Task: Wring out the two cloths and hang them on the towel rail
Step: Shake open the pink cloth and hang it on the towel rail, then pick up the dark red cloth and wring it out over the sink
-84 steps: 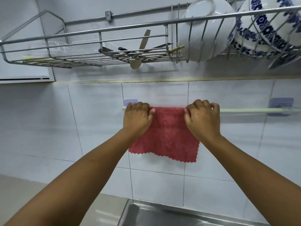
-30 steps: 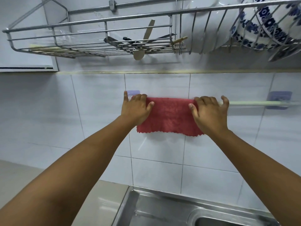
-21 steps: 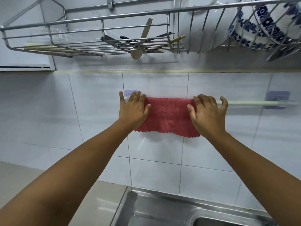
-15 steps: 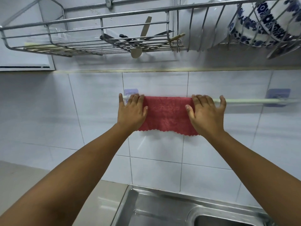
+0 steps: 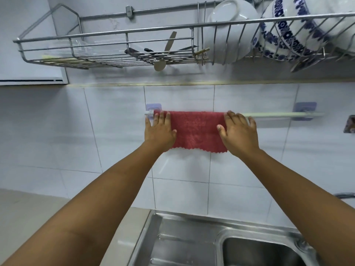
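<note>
Spanning the upper part of the frame, a wire dish rack [image 5: 107, 38] was fixed to the tiled wall [image 5: 57, 131], with white and blue-patterned bowls [image 5: 284, 29] standing in its right section and utensils [image 5: 163, 52] lying in its middle section. A steel sink [image 5: 192, 244] filled the lower right of the frame. At centre, a red cloth [image 5: 196, 129] hung draped over the left end of the pale towel rail [image 5: 278, 114], its scalloped lower edge free against the tiles. Both forearms reached up from the lower corners. The left hand [image 5: 159, 129] lay flat, fingers extended, on the cloth's left edge, beside the rail's left bracket [image 5: 152, 108]. The right hand [image 5: 239, 129] lay flat, fingers spread, on the cloth's right edge; neither hand was closed around it. The right bracket [image 5: 305, 107] sat at far right. Only one cloth was visible.
</note>
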`<action>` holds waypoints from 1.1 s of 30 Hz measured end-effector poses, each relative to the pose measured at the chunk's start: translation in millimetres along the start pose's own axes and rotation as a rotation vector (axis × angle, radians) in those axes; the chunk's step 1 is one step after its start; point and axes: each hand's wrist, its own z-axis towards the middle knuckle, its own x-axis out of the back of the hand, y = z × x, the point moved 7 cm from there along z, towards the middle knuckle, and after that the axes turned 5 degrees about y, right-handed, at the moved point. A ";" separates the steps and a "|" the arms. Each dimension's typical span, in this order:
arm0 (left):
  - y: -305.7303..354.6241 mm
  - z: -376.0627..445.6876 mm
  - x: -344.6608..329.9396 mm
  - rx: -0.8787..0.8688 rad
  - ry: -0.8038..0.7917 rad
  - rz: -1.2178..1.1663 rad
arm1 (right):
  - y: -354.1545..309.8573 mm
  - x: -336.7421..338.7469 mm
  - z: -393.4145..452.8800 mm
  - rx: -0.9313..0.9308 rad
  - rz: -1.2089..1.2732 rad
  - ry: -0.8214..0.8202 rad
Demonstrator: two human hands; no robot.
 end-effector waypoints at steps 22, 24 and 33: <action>227.5 -237.4 -134.5 -0.368 -0.630 -0.096 | 146.6 -59.4 -299.2 -0.045 -0.116 -0.699; 252.3 -254.1 -141.4 -0.398 -0.646 -0.102 | 166.3 -59.1 -321.2 -0.064 -0.117 -0.729; 355.9 -321.8 -174.4 -0.495 -0.827 -0.104 | 254.3 -73.5 -395.0 -0.164 -0.102 -0.885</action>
